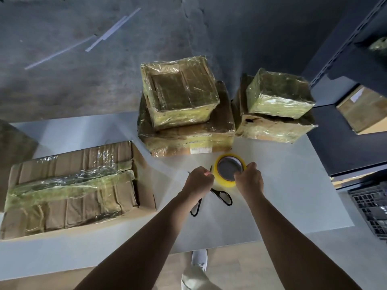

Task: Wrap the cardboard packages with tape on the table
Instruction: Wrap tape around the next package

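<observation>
Roll (230,170) of yellow tape lies flat on the table (282,185), core up, just ahead of both hands.

Right hand (249,179) grips the roll at its near right rim, fingers curled over the edge and into the core.

Left hand (198,181) sits against the roll's left rim, fingers curled tight. Whether it pinches a free tape end or only picks for one, cannot tell.

Scissors (217,194) lie on the table under and between the wrists, handles toward the person, blade tip poking out left of the left hand.

Big box (71,191) sits well left of the hands at the table's left end. Long axis runs left to right. Only a band of tape shows along its middle; bare cardboard on either side. Judged the one needing wrap.

Centre stack (184,114) and right stack (276,109), two boxes each, stand past the roll, glossy all over, likely done.

Key relation: the work lies left of the grip and the left hand is nearer it. The roll would have to travel left, or the box be dragged right, with tape laid across or along that left-right axis.
</observation>
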The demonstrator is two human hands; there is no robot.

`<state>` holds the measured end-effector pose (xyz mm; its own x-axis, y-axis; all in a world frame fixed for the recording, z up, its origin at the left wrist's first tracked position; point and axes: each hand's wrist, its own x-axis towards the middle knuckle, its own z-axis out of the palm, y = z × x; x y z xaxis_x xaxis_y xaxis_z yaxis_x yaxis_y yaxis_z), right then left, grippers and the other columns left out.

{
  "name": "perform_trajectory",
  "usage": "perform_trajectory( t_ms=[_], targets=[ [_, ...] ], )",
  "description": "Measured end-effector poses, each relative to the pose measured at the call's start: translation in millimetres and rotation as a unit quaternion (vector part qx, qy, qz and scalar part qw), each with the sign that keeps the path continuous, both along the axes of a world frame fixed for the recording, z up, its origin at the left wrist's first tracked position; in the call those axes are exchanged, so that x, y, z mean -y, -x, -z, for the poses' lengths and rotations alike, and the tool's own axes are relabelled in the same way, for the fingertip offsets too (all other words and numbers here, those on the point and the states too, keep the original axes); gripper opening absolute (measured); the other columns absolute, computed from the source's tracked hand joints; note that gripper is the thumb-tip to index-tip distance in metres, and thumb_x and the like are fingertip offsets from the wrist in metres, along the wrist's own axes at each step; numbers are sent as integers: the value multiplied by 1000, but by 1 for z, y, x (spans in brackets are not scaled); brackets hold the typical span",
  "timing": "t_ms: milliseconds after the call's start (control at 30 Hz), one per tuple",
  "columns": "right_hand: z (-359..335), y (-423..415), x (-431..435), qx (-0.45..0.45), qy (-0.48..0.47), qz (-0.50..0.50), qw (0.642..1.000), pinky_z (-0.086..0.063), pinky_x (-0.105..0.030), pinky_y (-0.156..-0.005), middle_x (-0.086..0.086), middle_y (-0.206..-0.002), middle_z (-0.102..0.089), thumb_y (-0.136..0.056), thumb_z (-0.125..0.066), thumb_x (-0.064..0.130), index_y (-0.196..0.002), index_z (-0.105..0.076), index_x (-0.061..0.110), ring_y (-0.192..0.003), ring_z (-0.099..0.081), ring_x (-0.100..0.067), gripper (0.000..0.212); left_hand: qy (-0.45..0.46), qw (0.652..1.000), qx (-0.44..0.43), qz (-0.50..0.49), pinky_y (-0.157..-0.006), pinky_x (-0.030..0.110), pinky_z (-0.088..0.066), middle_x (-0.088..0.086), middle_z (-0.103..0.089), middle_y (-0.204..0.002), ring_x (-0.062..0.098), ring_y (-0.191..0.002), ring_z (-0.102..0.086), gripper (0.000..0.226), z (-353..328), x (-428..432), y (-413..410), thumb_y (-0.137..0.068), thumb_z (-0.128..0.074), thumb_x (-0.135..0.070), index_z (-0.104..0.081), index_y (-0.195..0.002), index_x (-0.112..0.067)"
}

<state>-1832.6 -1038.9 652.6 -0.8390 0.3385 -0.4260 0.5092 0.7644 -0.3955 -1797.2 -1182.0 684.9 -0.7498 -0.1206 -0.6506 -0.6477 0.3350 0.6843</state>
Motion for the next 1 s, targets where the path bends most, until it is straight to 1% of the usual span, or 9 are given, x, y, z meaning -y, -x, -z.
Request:
perform_trajectory(
  t_ms=[67, 167, 267, 300, 367, 467, 767, 900, 1000],
  targets=[
    [1, 2, -1, -1, 20, 17, 1000, -39, -32, -68, -20, -112, -60, -92, -55, 15, -115, -47, 1, -100, -59, -37, 28, -10, 1000, 20, -8, -73, 42, -53, 26, -65, -93, 30, -79, -61, 28, 5, -2, 0, -81, -41, -11, -61, -95, 2],
    [-2, 1, -4, -24, 74, 44, 996, -47, -35, -63, -17, -102, -60, -90, -57, 13, -109, -46, 3, -86, -61, -35, 24, -19, 998, 49, -34, -73, 39, -55, 13, -64, -80, 26, -74, -63, 19, 5, -6, 0, -90, -46, -11, -54, -73, -13],
    [-14, -5, -6, -75, 129, 66, 987, -55, -39, -57, -11, -88, -56, -88, -58, 11, -101, -44, 6, -71, -60, -28, 20, -95, 985, 94, -108, -45, 18, -41, 2, -43, -45, 10, -38, -45, 35, -15, -12, 0, -98, -32, 4, -37, -66, -10],
    [-19, -7, -6, -92, 132, 62, 985, -51, -35, -52, -9, -84, -54, -88, -59, 11, -99, -43, 7, -67, -57, -23, 20, -112, 980, 108, -128, -42, 19, -39, 4, -42, -45, 10, -37, -43, 36, -22, -11, 0, -98, -32, 6, -38, -66, -9],
    [-30, -11, -5, -125, 133, 46, 982, -37, -27, -45, -5, -82, -51, -88, -60, 11, -97, -41, 8, -63, -50, -13, 21, -176, 960, 121, -182, -44, 21, -49, 13, -55, -64, 17, -54, -55, 26, -33, -8, -2, -98, -42, 2, -51, -74, -1],
    [-45, -17, 2, -164, 148, 32, 975, -37, -24, -46, -4, -84, -53, -87, -61, 11, -98, -41, 11, -68, -51, -16, 23, -236, 935, 103, -243, -55, 29, -59, 24, -66, -87, 27, -69, -66, 13, -51, 2, -5, -94, -50, 3, -61, -94, 10],
    [-80, -22, 42, -255, 151, -6, 955, -29, -19, -49, -11, -91, -53, -85, -59, 7, -96, -40, 11, -76, -49, -23, 23, -242, 932, 22, -269, -73, 37, -55, 15, -63, -78, 25, -70, -60, 20, -93, 51, -15, -95, -48, -6, -61, -83, 2],
    [-97, -28, 69, -288, 167, -36, 942, -33, -16, -52, -8, -88, -54, -84, -64, 9, -98, -41, 12, -76, -51, -23, 28, -221, 943, -28, -248, -60, 31, -54, 9, -60, -70, 18, -61, -56, 13, -107, 79, -21, -91, -59, -9, -63, -80, -4],
    [-112, -36, 94, -312, 200, -52, 927, -40, -26, -56, -4, -86, -57, -87, -65, 12, -103, -43, 10, -75, -56, -22, 27, -204, 947, -56, -241, -52, 25, -51, 7, -57, -66, 15, -56, -53, 11, -118, 103, -30, -88, -64, -8, -60, -78, -6]
  ],
)
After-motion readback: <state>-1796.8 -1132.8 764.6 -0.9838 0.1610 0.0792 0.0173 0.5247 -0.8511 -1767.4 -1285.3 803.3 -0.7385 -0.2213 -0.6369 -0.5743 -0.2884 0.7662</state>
